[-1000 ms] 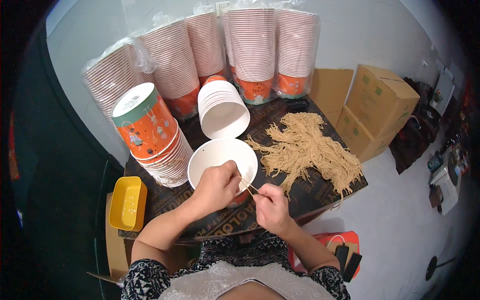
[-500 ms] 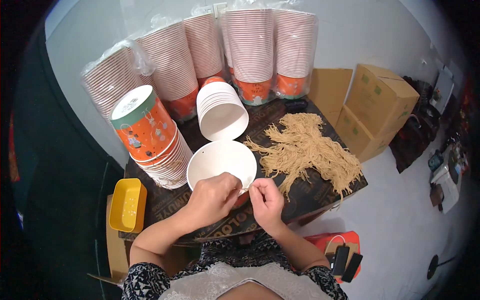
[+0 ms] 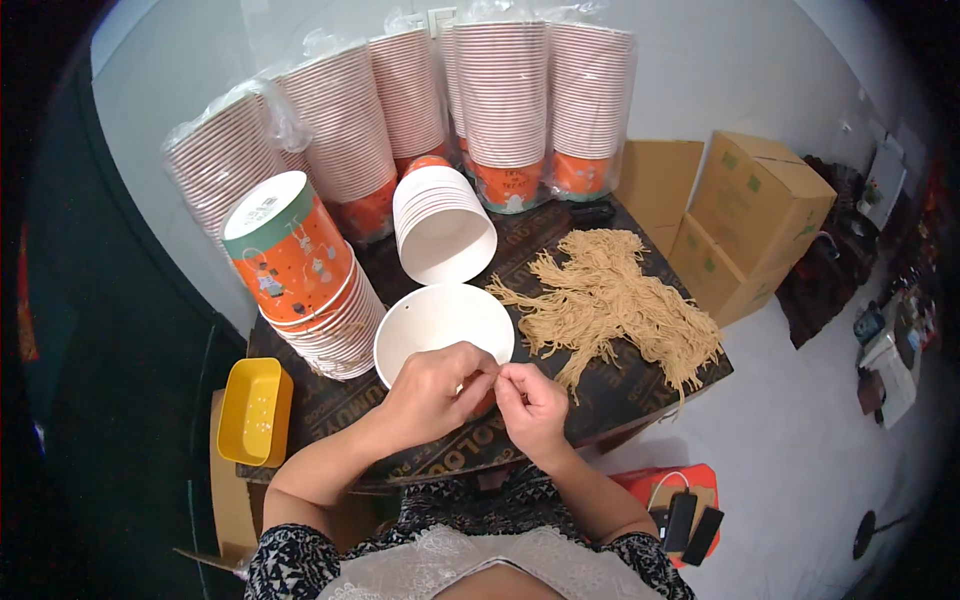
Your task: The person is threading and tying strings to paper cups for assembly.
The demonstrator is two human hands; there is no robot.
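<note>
A white-lined paper bucket [image 3: 430,320] stands mouth up at the near edge of the table, a small dark hole near its rim. Over its front right rim my left hand [image 3: 437,393] is closed in a pinch. Against it, fingertips meeting, my right hand [image 3: 535,405] pinches too. A thin tan cord seems to run between the fingertips; they mostly hide it. To the right lies a loose heap of tan cords [image 3: 625,305]. Behind the bucket a nested stack of white-lined buckets [image 3: 445,235] lies tipped with its mouth toward me.
At left, upside-down orange buckets [image 3: 300,260] are stacked, with cords hanging at their rims. Tall bagged bucket stacks [image 3: 500,95] line the wall. A yellow plastic basket [image 3: 257,410] sits at the table's left edge; cardboard boxes [image 3: 760,205] stand at right.
My hands have drawn together, fingertips now touching at the bucket's rim. The pale strand that showed between them is mostly covered. Bucket and cord heap stay in place.
</note>
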